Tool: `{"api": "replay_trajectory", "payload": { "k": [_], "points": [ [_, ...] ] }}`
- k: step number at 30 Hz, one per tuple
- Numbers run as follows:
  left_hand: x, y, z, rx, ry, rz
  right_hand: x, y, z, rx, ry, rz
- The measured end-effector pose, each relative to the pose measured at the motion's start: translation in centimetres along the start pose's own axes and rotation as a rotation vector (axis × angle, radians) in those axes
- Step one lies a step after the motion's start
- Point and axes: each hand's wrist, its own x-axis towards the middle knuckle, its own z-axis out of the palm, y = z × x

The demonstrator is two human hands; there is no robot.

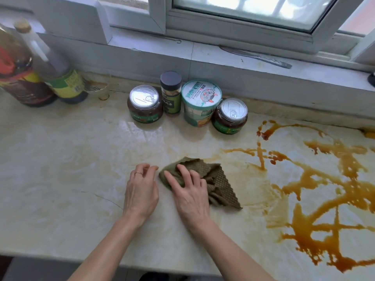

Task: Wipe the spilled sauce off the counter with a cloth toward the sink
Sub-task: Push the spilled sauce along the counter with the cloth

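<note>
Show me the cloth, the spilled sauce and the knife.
cloth (221,189), head view, textured flap on its right side.
sauce (304,224), head view, a thick brown streak.
knife (255,56), head view, its middle.

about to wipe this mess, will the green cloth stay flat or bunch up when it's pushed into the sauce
Probably floppy: the cloth lies crumpled in soft folds under the right hand, so it will likely bunch unless pressed flat. Its waffle weave looks absorbent, so it should drag rather than skate through the sauce, though it may smear some.
</note>
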Motion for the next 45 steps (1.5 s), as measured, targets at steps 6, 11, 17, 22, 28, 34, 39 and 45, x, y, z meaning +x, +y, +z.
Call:
{"api": "replay_trajectory", "payload": {
  "k": [6, 11, 17, 22, 28, 34, 39, 45],
  "points": [
    [0.9, 0.1, 0.1, -0.001, -0.015, 0.023, 3.5, 6.1, -0.1, -0.11, -0.054, 0.399],
    [1.4, 0.1, 0.0, -0.013, -0.009, 0.031, 0.6, 9.4, -1.1, -0.116, 0.047, 0.747],
    [1.3, 3.1, 1.3, 0.003, -0.079, 0.172, 3.1, 6.8, 0.2, -0.115, 0.004, 0.42],
    [1.2, 4.3, 1.8, -0.003, -0.128, 0.22, 3.2, 15.0, -1.8, -0.189, -0.022, 0.78],
    [0.9, 5.5, 3.0, 0.0, -0.177, 0.266, -1.3, 8.9, -0.9, -0.133, 0.048, 0.597],
    [1.0, 7.5, 3.5, 0.006, -0.199, 0.333, -3.7, 14.8, -2.8, -0.179, 0.005, 0.712],
    [-0.2, 8.6, 4.7, -0.008, -0.227, 0.363, -5.3, 11.2, -3.0, -0.105, 0.029, 0.672],
    [-1.8, 10.6, 5.6, 0.037, -0.248, 0.417, -8.4, 14.0, -3.7, -0.122, -0.05, 0.518]
  ]
}}
